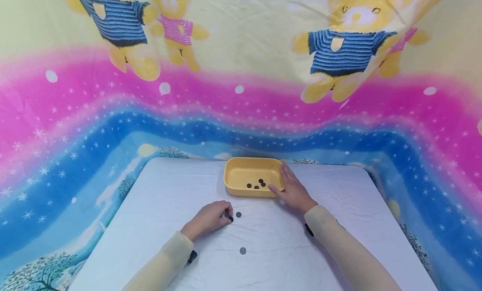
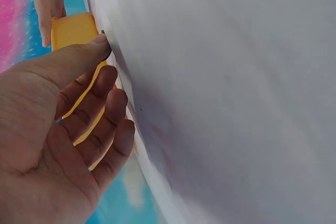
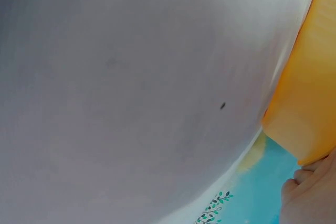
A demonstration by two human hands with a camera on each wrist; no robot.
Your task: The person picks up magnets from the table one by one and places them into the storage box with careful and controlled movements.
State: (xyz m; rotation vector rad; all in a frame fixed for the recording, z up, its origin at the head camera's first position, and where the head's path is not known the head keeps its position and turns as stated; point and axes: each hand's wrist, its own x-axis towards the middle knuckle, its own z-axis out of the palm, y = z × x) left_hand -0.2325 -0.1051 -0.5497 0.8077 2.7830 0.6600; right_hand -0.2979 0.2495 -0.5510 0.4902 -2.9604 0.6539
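My left hand (image 1: 211,215) is low over the white tabletop, just in front of a yellow plastic box. Its thumb and index finger pinch a small black disc (image 1: 231,219); in the left wrist view the disc's dark edge (image 2: 108,52) shows at the thumb tip, while the other fingers bend loosely. The yellow box (image 1: 235,192) stands at the table's far edge, with several black discs (image 1: 261,181) inside. At its right end my right hand (image 1: 295,192) holds the corner, thumb on the front rim, fingers along the side. In the right wrist view, part of that hand is cut off.
On the white cloth (image 1: 301,257) a dark disc (image 1: 239,214) lies just right of my left hand, and a grey one (image 1: 242,251) lies nearer the front. A patterned curtain (image 1: 241,128) with bears hangs close behind the box and around the sides.
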